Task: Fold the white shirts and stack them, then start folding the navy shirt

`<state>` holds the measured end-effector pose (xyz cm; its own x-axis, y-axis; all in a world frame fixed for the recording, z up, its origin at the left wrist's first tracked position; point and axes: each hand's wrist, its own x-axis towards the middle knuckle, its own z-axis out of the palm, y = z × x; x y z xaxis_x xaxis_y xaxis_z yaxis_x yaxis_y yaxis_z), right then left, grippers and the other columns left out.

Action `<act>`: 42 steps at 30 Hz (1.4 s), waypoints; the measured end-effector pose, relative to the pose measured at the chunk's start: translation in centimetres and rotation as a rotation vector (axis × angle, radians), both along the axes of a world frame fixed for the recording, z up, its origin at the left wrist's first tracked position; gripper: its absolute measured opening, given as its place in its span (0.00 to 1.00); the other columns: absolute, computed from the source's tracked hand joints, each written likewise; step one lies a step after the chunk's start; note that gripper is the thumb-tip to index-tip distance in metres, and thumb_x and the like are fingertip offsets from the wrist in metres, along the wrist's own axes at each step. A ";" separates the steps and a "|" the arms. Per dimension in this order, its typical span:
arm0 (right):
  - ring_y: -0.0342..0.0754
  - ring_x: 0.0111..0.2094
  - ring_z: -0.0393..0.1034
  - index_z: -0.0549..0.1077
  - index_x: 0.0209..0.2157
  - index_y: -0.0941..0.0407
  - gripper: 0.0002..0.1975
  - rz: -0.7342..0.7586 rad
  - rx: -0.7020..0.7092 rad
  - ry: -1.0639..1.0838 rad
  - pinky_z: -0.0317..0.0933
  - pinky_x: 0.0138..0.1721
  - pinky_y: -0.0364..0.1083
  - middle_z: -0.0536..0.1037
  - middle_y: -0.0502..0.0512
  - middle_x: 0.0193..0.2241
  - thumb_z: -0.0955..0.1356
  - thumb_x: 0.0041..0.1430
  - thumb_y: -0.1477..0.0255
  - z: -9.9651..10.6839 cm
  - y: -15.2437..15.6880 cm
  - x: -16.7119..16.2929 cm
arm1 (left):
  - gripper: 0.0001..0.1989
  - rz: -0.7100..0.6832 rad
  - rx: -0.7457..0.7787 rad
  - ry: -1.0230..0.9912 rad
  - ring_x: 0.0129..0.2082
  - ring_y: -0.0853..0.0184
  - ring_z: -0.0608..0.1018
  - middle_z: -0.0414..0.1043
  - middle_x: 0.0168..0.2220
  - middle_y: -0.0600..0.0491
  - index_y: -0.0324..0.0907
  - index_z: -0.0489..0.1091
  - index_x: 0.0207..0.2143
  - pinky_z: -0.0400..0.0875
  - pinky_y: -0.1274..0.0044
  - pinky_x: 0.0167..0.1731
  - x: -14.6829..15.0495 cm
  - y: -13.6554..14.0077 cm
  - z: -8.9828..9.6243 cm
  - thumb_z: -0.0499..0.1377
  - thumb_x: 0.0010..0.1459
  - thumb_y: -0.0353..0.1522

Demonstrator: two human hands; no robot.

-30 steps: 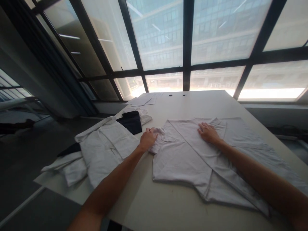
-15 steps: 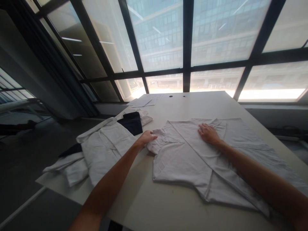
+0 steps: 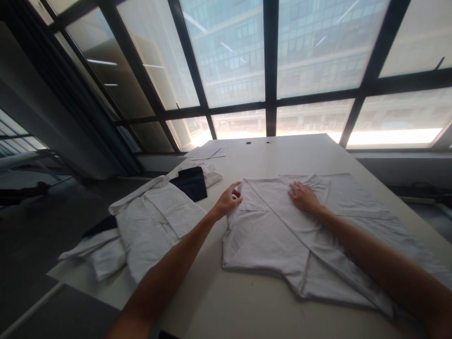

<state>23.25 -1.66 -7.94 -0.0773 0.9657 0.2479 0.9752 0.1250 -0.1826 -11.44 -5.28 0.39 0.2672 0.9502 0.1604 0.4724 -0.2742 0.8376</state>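
Observation:
A white garment (image 3: 261, 240), partly folded with creases and diagonal folded edges, is spread on the white table. At its left edge, my left hand (image 3: 229, 201) is bent in a pinch, with a bit of the cloth between thumb and fingers. My right hand (image 3: 304, 196) lies palm down on the upper middle of the garment, fingers stretched out. The right forearm passes over the garment's right part and hides some of it.
To the left lie a pile of white clothes (image 3: 151, 221) and a folded dark navy cloth (image 3: 192, 182). Papers (image 3: 208, 150) rest near the far left corner of the table (image 3: 254, 162). Tall black-framed windows stand behind it, and a dark curtain hangs at left.
My left hand has moved right and slightly up, bringing the garment's left end inward against its body. My right hand stays in place on the cloth. The view has shifted slightly.

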 end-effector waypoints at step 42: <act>0.54 0.72 0.46 0.63 0.67 0.54 0.26 0.674 -0.048 0.096 0.44 0.69 0.62 0.61 0.59 0.69 0.54 0.74 0.65 3.6 1.4 -8.9 | 0.31 -0.351 0.462 0.725 0.72 0.53 0.55 0.52 0.71 0.37 0.36 0.56 0.69 0.47 0.58 0.69 1.9 -1.9 -5.3 0.51 0.71 0.44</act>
<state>14.30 -0.26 -4.37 -0.6456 0.7242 0.2423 0.6663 0.6892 -0.2847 -9.51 -7.13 -4.94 0.7107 0.6789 0.1842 0.6644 -0.7339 0.1415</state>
